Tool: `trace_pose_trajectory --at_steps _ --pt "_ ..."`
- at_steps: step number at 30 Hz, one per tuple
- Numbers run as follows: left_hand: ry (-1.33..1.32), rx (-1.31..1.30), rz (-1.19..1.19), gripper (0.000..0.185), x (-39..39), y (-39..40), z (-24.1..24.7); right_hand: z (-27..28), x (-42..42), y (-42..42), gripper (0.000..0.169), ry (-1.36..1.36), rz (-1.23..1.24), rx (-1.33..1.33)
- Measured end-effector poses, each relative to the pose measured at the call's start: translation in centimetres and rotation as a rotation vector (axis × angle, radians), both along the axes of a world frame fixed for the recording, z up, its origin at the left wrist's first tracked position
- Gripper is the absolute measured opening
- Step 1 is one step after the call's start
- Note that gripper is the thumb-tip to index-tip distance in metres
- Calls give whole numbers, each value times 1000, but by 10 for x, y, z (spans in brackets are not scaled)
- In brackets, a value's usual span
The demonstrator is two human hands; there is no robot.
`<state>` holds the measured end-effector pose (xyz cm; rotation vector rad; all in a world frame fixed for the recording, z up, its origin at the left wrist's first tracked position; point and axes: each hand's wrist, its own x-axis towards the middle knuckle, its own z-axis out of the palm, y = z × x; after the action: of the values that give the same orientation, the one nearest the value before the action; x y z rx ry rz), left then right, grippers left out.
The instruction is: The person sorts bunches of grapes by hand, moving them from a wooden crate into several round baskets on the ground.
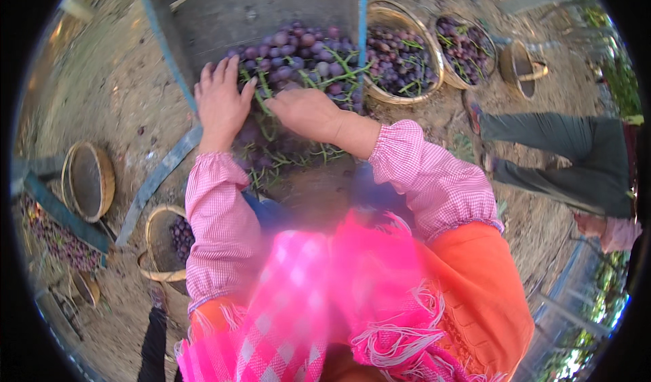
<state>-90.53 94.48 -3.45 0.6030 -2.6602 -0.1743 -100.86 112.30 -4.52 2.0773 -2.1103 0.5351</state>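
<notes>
Purple grapes [300, 51] with green stems lie heaped in a blue-edged cart or trough [254, 5] before me. My left hand [224, 94] rests at the left side of the heap, fingers spread, its thumb near a green stem [262, 84]. My right hand [305, 112] reaches into the middle of the grapes from the right; its fingers are bent and partly hidden, so whether it grips anything cannot be told. More grapes and bare stems [285, 163] lie nearer to my body, below the hands.
Two wicker baskets of grapes [402, 61] [465, 51] stand to the right, beside an empty basket [519, 71]. At the left are a round basket [89, 181], a basket holding some grapes [165, 239] and a grape heap [61, 239]. A person's legs [554, 163] are at the right, another's leg [153, 344] lower left.
</notes>
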Motion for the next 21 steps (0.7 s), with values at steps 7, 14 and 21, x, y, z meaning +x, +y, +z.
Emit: trace_pose_trajectory --at_steps 7,14,21 --pt "-107 -82 9 52 -3 10 15 56 -85 96 28 -219 -296 52" --pt "-122 14 -29 53 -12 12 26 -69 -226 170 28 -60 -940 385" --pt "60 206 -49 48 -22 5 28 -132 -325 159 28 10 -1230 609"
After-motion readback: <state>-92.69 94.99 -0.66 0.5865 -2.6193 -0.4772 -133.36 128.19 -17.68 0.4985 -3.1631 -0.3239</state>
